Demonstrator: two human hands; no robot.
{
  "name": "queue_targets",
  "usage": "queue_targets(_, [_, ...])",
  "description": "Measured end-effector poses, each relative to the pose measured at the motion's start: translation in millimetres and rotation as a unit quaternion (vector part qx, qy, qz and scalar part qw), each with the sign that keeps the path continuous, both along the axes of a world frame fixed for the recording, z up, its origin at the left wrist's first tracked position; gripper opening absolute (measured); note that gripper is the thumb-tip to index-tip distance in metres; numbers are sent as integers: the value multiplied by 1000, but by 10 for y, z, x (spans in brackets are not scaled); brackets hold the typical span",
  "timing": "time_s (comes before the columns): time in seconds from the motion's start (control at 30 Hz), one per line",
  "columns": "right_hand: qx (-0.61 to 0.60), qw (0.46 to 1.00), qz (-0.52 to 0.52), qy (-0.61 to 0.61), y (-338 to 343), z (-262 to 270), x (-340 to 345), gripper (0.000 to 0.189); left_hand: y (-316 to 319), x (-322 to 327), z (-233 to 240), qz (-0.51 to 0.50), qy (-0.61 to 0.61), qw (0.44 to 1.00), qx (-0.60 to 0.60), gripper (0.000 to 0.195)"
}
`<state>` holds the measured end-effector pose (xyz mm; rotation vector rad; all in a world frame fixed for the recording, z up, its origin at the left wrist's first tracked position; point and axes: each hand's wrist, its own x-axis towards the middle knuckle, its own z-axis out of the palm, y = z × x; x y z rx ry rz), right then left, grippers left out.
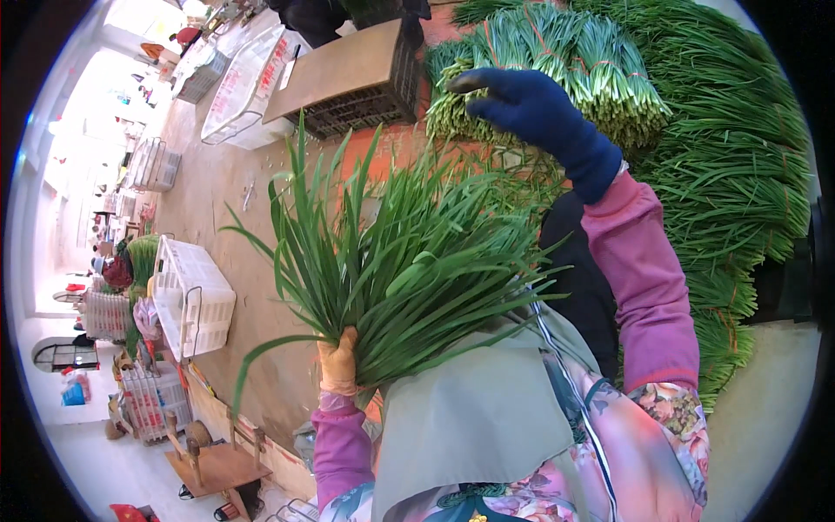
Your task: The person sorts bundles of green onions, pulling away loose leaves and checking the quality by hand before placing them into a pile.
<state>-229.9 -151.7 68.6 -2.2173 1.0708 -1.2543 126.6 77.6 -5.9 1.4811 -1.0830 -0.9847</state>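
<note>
My left hand, in a tan glove, is shut around the lower part of a large loose bunch of garlic chives. The long flat leaves fan upward and to the right, over my grey-green apron. A navy knit glove covers my right hand, which is raised with thumb and fingers apart and nothing between them. Just beyond it are chive bundles tied with red bands, their pale cut ends towards me. Pink sleeve covers run up both forearms.
Banded chives are heaped along the right. A board-topped dark crate and a white plastic basket stand ahead. Another white basket sits left, above an upturned wooden stool. Leaf scraps litter the red mat. Part of a person in dark clothes shows at the top.
</note>
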Motion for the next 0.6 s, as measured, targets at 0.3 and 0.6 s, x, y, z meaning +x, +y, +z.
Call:
queue_targets(0.3, [-101, 935, 33, 339, 6, -215, 366, 49, 89, 44, -26, -2, -10, 1000, -6, 19])
queue_targets(0.6, [300, 885, 138, -330, -8, -78, -41, 42, 16, 17, 43, -60, -3, 997, 47, 28])
